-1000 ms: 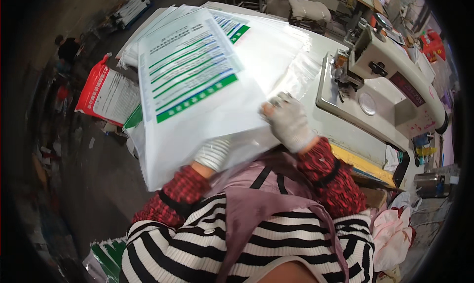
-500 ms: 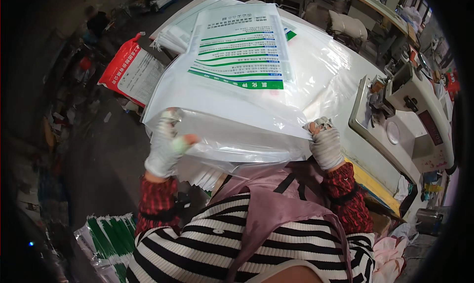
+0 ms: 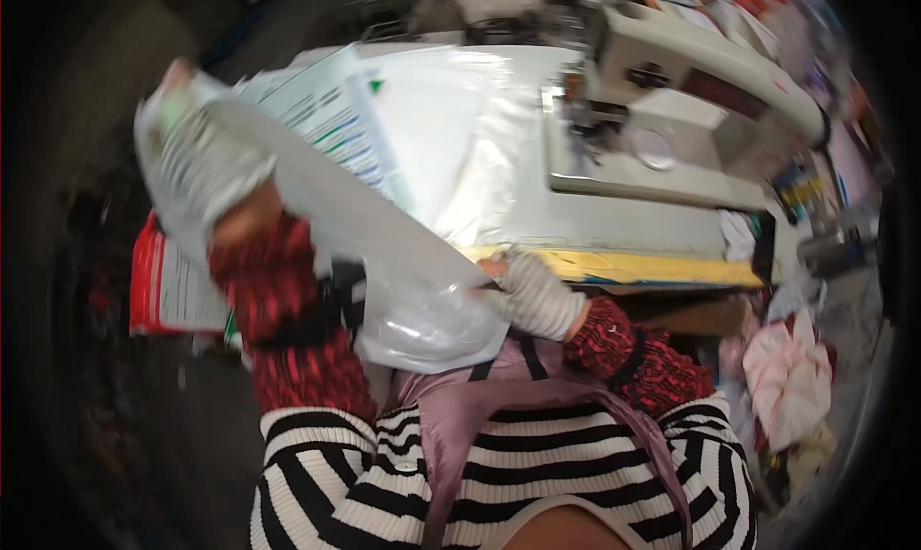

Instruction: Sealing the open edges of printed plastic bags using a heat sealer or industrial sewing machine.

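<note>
A person wearing a black-and-white striped top, a mauve apron and red-and-black patterned sleeve covers stretches a large translucent plastic bag (image 3: 393, 248) between two gloved hands. The bag runs slantwise from beyond the surface's left end down to the person's lap, crossing in front of the left part of the near edge.

The left hand (image 3: 213, 162) is raised high at the bag's upper end, out past the left end of the surface (image 3: 576, 219). Film lies around it, and blur hides whether its fingers are closed on the plastic or spread. The right hand (image 3: 537, 296) is low, just in front of the near edge, its bare fingertips pinching the bag's lower end.

Behind the bag, towards the far left corner, lies a fanned pile of white bags (image 3: 432, 99); a printed bag (image 3: 331, 118) with green and blue lines rests on it, partly covered. A cream sewing machine (image 3: 710, 99) stands at the right of the surface. A yellow strip (image 3: 662, 269) runs along the near edge. Off the left end is a red-and-white packet (image 3: 182, 286); beyond the near right corner hangs crumpled pink cloth (image 3: 791, 377).
</note>
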Action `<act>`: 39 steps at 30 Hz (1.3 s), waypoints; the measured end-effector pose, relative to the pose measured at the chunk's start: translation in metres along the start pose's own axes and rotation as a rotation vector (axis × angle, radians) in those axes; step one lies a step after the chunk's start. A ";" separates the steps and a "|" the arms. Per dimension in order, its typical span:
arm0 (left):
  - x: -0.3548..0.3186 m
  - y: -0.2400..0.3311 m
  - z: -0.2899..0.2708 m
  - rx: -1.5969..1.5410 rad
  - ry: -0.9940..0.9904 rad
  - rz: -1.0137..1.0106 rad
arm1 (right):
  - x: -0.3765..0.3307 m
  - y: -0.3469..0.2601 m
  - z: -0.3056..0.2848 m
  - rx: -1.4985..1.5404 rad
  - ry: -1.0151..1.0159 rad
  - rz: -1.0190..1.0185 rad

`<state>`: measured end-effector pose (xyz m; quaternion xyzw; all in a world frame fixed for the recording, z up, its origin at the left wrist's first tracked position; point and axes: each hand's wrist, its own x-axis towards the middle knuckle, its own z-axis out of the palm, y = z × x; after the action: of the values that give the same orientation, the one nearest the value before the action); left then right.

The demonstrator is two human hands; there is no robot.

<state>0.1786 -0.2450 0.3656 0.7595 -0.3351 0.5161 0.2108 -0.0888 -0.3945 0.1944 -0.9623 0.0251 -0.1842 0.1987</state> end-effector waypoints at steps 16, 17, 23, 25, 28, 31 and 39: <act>-0.178 0.314 0.270 -0.571 -1.102 -0.176 | -0.205 0.010 -0.039 0.265 -0.008 0.889; -0.175 0.315 0.271 -0.556 -1.120 -0.117 | -0.199 0.016 -0.041 0.166 -0.107 0.877; -0.116 0.296 0.292 -0.481 -1.215 0.234 | -0.102 0.062 -0.029 0.015 -0.260 0.780; -0.104 0.305 0.303 -0.494 -1.253 0.361 | -0.070 0.086 -0.037 0.104 -0.193 0.781; -0.096 0.230 0.278 -0.455 -1.293 0.546 | -0.020 0.129 -0.047 0.157 -0.131 0.792; -0.100 0.189 0.231 -0.444 -1.319 0.760 | 0.003 0.204 -0.010 0.617 0.142 0.841; -0.085 0.231 0.104 -0.316 -1.580 0.598 | -0.003 0.183 -0.012 0.317 0.263 0.715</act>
<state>0.0566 -0.4478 0.2414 0.7376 -0.6377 -0.1831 -0.1258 -0.0916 -0.5669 0.1320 -0.8186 0.3543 -0.2265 0.3912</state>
